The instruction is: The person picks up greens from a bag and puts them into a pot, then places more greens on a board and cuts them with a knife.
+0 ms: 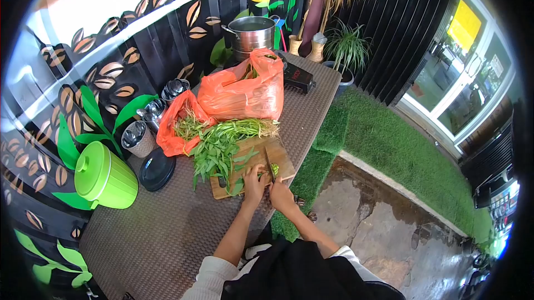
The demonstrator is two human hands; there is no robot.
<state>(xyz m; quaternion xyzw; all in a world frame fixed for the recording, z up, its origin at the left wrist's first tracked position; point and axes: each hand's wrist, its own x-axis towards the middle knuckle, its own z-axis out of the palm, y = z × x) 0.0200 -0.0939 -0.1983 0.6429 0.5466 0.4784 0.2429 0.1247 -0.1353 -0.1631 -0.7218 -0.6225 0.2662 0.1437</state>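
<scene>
My right hand (281,194) is closed round the handle of a knife (268,161), its blade pointing away from me over a wooden cutting board (282,154). Just left of it, my left hand (253,182) presses with bent fingers on green stems on the board, mostly hidden under the fingers. Small chopped green pieces (275,170) lie beside the blade. A heap of long-stemmed leafy greens (219,150) covers the board's left and far side and spills onto the table.
Behind the greens stand a large orange plastic bag (242,94) and a smaller orange bag (169,133). A steel pot (253,35) sits at the far end near a black box (299,79). Cutlery holders (137,138), dark plates (157,169) and a green lidded bucket (108,177) line the left.
</scene>
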